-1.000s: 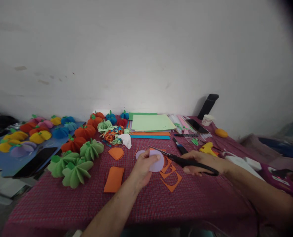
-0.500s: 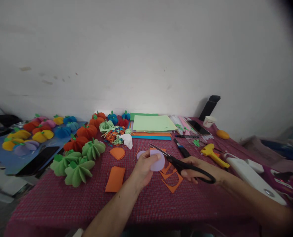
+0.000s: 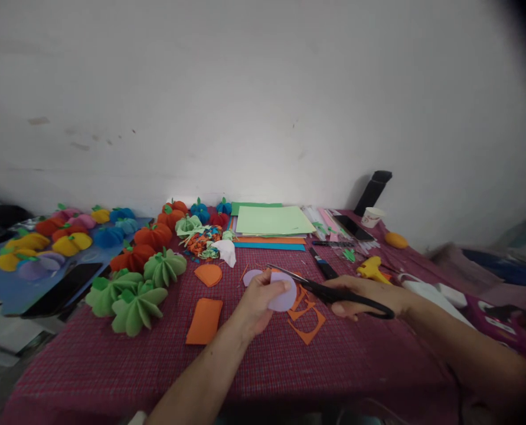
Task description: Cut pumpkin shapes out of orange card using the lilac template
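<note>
Presently: purple disc (image 3: 284,295), pinched in my left hand (image 3: 258,300); to its right, scissors (image 3: 318,288), gripped in my right hand (image 3: 360,290), reaching past the disc's upper edge, contact unclear. Disc: pale, flat, rounded. Below, on the counter (image 3: 263,372): orange offcuts (image 3: 307,338), partly blocked by disc and scissors. Leftward: orange cards (image 3: 204,322), green pumpkins (image 3: 136,309). Beyond: paper stack (image 3: 274,219). Behind my right hand: yellow glue gun (image 3: 371,268).

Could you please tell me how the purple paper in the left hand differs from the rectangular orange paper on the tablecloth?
The purple paper has a rounded outline, whereas the orange paper has straight edges and corners. The purple paper is held in the left hand; the orange paper lies on the tablecloth. Both look plain-coloured.
</note>
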### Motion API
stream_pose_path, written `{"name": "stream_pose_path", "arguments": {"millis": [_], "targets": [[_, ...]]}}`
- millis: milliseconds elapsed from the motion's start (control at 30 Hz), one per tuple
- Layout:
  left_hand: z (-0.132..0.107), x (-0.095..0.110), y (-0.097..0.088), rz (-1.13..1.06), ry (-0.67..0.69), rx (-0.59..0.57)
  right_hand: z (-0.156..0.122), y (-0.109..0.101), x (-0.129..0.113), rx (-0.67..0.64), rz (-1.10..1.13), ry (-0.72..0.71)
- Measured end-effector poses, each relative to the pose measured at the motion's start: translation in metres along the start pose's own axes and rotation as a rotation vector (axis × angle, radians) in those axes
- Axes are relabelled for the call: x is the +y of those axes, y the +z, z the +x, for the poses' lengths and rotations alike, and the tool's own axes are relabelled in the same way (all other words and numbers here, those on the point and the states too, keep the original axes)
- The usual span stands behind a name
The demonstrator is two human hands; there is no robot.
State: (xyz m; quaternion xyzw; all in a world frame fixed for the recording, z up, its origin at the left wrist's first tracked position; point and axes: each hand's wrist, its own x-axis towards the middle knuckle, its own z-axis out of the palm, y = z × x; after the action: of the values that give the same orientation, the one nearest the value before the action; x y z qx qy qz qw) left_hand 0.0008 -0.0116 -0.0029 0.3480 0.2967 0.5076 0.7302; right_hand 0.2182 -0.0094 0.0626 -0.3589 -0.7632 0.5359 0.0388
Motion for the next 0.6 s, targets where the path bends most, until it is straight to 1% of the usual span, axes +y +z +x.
{"name": "stream_pose_path", "arguments": {"millis": [167,600], "targets": [[0.0,0.0,0.001,0.023,-0.039,-0.001,-0.001,-0.005,-0.003,-0.016,-0.033,0.02],[0.0,-0.001,0.001,0.038,-0.083,-0.013,-0.003,-0.013,0.003,-0.022,-0.082,0.052]]}}
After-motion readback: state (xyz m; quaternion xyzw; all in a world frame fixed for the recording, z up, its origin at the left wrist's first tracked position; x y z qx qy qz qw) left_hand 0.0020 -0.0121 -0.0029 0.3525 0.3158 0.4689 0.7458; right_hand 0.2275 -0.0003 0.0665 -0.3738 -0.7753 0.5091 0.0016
